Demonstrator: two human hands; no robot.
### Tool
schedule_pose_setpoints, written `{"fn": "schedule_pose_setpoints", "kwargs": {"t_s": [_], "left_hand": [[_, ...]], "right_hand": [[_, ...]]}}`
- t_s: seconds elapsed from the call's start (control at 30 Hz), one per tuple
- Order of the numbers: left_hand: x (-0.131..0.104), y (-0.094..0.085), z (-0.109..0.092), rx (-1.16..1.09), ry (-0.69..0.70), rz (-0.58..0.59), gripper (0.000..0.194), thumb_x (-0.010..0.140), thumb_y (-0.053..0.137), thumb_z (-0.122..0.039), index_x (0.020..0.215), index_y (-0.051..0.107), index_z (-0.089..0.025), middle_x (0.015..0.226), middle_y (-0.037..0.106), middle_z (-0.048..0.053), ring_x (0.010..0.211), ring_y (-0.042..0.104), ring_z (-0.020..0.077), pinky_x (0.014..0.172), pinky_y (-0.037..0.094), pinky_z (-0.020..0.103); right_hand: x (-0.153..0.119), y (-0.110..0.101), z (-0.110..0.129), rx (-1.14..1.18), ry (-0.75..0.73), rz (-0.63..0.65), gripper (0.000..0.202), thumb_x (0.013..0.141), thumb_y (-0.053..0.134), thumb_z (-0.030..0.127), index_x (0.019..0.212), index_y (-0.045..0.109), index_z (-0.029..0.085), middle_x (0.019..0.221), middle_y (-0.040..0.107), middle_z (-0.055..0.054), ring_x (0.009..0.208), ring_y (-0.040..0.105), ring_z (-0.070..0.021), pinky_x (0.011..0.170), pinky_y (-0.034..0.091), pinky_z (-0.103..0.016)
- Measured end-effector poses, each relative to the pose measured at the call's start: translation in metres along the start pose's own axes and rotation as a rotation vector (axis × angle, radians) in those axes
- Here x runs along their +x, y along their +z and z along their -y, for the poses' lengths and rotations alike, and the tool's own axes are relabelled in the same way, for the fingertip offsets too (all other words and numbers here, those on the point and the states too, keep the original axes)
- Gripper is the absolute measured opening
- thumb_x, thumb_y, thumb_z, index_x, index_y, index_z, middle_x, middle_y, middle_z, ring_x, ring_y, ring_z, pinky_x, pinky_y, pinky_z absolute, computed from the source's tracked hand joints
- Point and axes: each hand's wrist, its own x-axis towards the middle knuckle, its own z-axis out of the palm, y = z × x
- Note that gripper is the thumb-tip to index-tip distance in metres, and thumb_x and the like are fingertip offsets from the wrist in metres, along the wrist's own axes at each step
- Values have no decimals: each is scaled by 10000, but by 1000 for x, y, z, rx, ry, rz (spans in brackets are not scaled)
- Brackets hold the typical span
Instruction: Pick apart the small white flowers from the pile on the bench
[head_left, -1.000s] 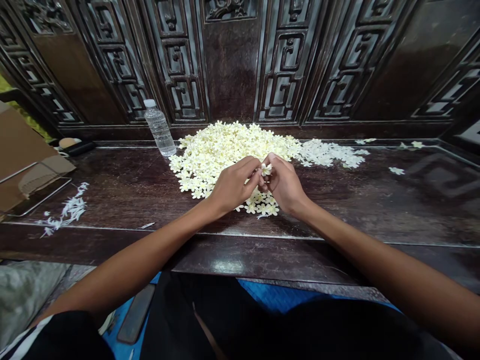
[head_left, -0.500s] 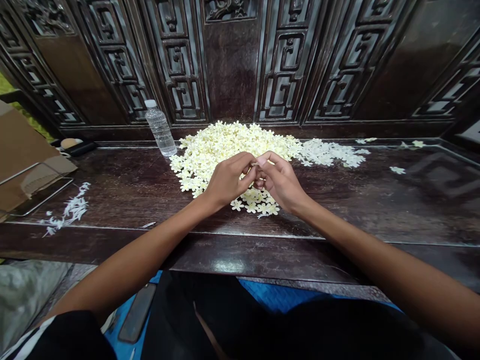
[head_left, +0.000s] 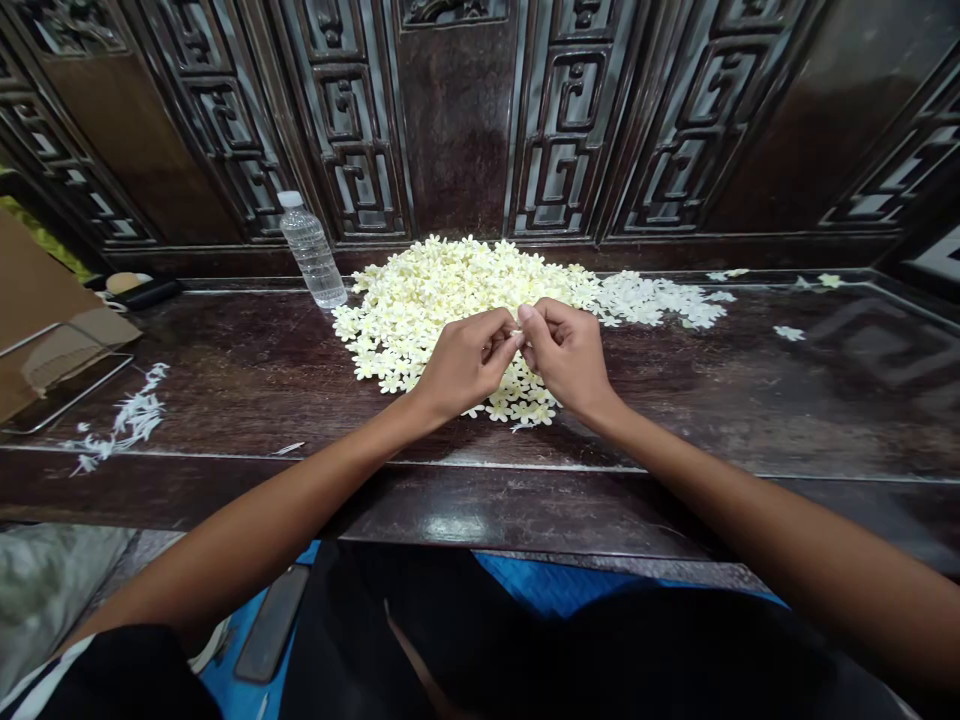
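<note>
Pale yellow flowers (head_left: 427,285) lie in a broad heap on the dark wooden bench, with flatter white ones (head_left: 660,300) at its right edge. Over the front of the heap, my left hand (head_left: 469,362) is closed in a pinch, thumb against forefinger. My right hand (head_left: 568,355) is pinched too, its fingertips meeting those of the left. Something small and pale shows between the fingertips, too small to make out.
A clear bottle (head_left: 315,255) stands left of the heap. Thin white pieces (head_left: 135,415) lie farther left, beside a cardboard box (head_left: 52,300) and wire frame. A carved wooden panel (head_left: 457,130) rises behind. Below the bench edge lies a phone (head_left: 271,625).
My right hand's fingers have curled in more and its thumb has come up against the left fingertips. The whole view has shifted slightly.
</note>
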Motion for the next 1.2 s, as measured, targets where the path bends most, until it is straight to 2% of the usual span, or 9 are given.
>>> {"fn": "schedule_pose_setpoints", "kwargs": {"t_s": [0.17,0.3,0.47,0.63,0.77,0.87,0.97,1.1,1.2], "left_hand": [[0,0,2,-29,-1,16,331,1078,509,-459,882,592,-206,793,660,9,693,539,135,676,426,302],[2,-2,6,-29,-53,-39,358,1078,493,-499,893,587,-208,804,652,17,701,536,140,664,414,304],[5,-5,10,-4,-104,-105,387,1075,485,-526,914,609,-197,826,669,29,729,566,147,651,402,296],[6,-8,15,154,-38,-23,443,1094,408,-544,954,619,-181,869,682,49,729,562,155,655,384,299],[9,-12,23,177,40,77,449,1108,355,-526,939,589,-182,874,665,56,744,561,169,677,378,305],[11,-15,29,131,66,143,450,1108,358,-516,884,558,-181,820,615,45,739,534,170,682,366,308],[13,-17,33,-34,-6,182,459,1086,414,-549,840,539,-181,769,559,24,691,492,148,644,369,288],[13,-16,42,-595,-257,299,444,1022,542,-613,918,560,-182,765,567,0,613,534,104,557,441,235],[11,-14,45,-933,-359,393,445,945,682,-610,908,526,-194,736,575,-25,590,553,90,534,477,220]], "right_hand": [[1,0,0,120,74,13,526,949,658,689,686,593,238,537,517,15,465,439,-128,467,329,-304],[3,-2,0,186,66,88,467,943,677,678,799,634,236,641,605,2,512,534,-130,495,423,-305],[5,-5,-2,36,7,176,445,928,702,667,939,681,222,763,668,-19,649,639,-161,607,534,-323],[9,-10,-5,-253,-38,131,461,956,672,652,870,660,199,706,648,-28,636,610,-172,577,475,-306],[15,-16,-5,-349,-55,255,436,977,667,616,885,646,190,710,661,-28,625,616,-165,555,463,-284],[19,-19,-6,-238,56,361,459,979,668,606,811,611,182,729,691,-40,562,626,-138,514,490,-271],[21,-21,-7,-96,142,412,446,975,689,585,816,624,173,742,707,-51,540,639,-124,499,527,-261],[23,-23,-8,76,151,452,446,951,729,574,806,653,159,701,684,-33,533,630,-110,486,531,-238],[22,-23,-13,236,155,502,434,933,758,562,813,674,153,670,662,-12,509,594,-94,447,490,-214]]}}
